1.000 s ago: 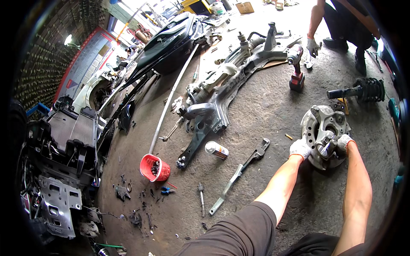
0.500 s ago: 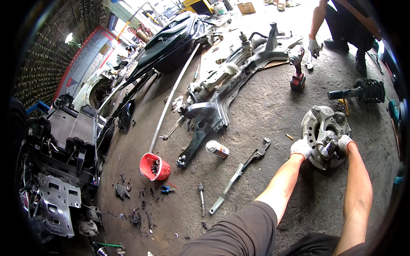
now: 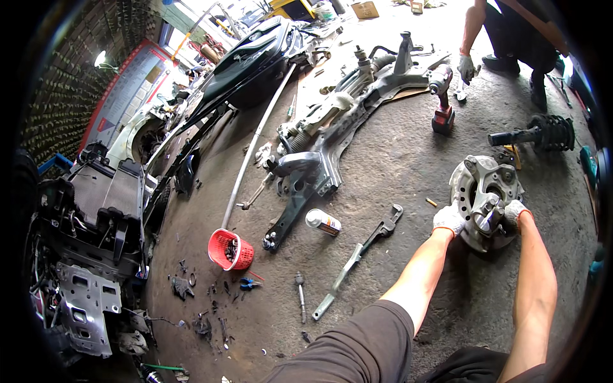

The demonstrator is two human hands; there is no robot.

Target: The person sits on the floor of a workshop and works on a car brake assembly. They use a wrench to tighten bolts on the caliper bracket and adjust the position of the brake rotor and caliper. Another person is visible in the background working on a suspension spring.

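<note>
A metal steering knuckle with its wheel hub (image 3: 488, 173) stands on the dark floor at the right, in front of me. My left hand (image 3: 449, 220), in a white knitted glove with an orange cuff, is closed on its left edge. On the opposite side my right hand (image 3: 514, 212), gloved alike, grips the knuckle's right edge. Fingertips of both hands are partly hidden behind the metal. Beyond the knuckle lies a black shock absorber with a coil spring (image 3: 550, 133). A small tan stub (image 3: 431, 202) is on the floor left of my left hand.
A red cordless impact wrench (image 3: 442, 105) stands ahead. Another person's gloved hand (image 3: 467, 69) is near a wrench (image 3: 460, 90). Leftward lie a subframe (image 3: 329, 147), a spray can (image 3: 323, 222), a pipe wrench (image 3: 357, 260) and a red basket (image 3: 237, 256) with a long pole behind it.
</note>
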